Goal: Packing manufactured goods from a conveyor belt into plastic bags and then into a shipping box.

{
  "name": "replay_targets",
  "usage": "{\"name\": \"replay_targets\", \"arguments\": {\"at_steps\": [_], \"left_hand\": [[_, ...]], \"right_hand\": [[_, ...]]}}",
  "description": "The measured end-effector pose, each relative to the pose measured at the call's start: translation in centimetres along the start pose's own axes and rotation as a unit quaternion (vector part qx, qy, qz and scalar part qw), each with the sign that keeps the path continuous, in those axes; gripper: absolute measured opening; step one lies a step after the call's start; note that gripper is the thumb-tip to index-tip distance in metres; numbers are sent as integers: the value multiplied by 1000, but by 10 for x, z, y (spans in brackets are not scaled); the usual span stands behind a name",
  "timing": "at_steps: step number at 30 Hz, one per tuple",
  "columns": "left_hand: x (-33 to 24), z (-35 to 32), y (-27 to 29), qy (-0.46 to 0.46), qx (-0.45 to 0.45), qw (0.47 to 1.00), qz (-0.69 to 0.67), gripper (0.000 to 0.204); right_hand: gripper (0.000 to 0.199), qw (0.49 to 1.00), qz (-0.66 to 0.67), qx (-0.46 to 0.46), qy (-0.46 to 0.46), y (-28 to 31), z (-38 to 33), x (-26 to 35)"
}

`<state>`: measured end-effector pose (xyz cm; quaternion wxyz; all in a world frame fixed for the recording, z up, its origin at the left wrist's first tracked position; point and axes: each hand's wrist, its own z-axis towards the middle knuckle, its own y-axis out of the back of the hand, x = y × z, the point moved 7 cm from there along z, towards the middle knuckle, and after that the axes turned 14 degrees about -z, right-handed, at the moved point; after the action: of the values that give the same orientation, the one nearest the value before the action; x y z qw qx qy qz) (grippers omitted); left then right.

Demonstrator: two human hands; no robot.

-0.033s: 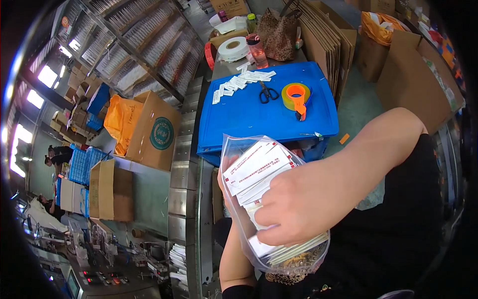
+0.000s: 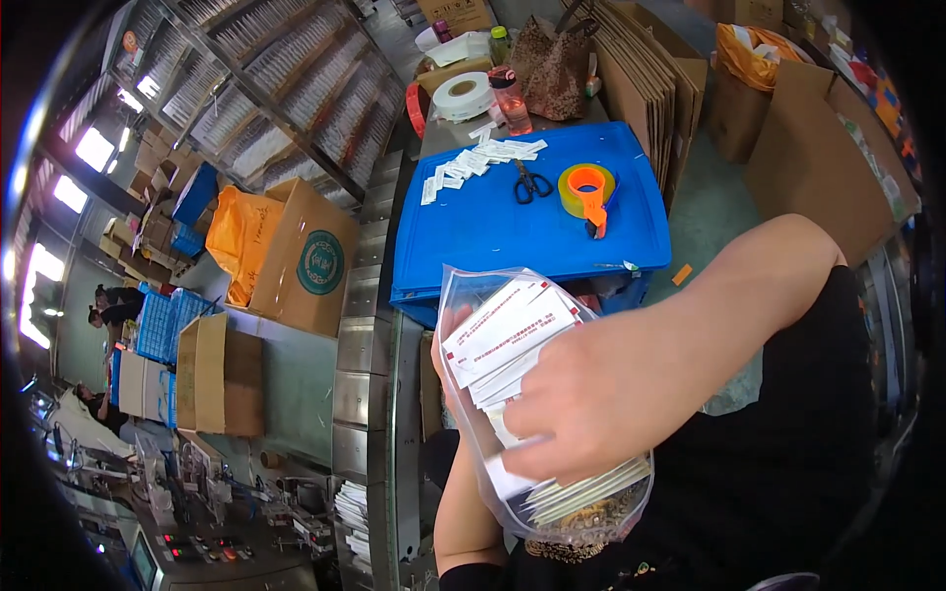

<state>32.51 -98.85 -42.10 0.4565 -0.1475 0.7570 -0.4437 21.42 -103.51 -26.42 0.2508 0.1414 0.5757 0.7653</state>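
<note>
A clear plastic bag (image 2: 471, 433), its mouth facing up, is packed with flat white paper packets (image 2: 512, 330) that carry red print. My left hand (image 2: 448, 335) is wrapped round the bag's far left side, and the bag partly hides its fingers. Reaching in from the right, my right hand (image 2: 581, 414) is inside the bag with curled fingers pressed on the packets, gripping some of them. The back of that hand covers its fingertips. More packet edges (image 2: 591, 492) stand in a row below it.
Beyond the bag is a blue plastic bin lid (image 2: 453, 241) with loose white packets (image 2: 483, 163), black scissors (image 2: 530, 185) and an orange tape dispenser (image 2: 588, 192). A pink bottle (image 2: 509, 103) and white tape roll (image 2: 461, 97) stand behind. Cardboard boxes (image 2: 310, 266) and machinery (image 2: 217, 542) are at left.
The fingers of my right hand have shifted slightly on the packets. The bag and my left hand are in nearly the same place.
</note>
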Motion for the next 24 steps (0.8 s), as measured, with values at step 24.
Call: {"name": "replay_targets", "arguments": {"at_steps": [24], "left_hand": [[-29, -181, -137, -456, 399, 358, 711, 39]], "right_hand": [[17, 965, -15, 160, -209, -24, 25, -138]]}}
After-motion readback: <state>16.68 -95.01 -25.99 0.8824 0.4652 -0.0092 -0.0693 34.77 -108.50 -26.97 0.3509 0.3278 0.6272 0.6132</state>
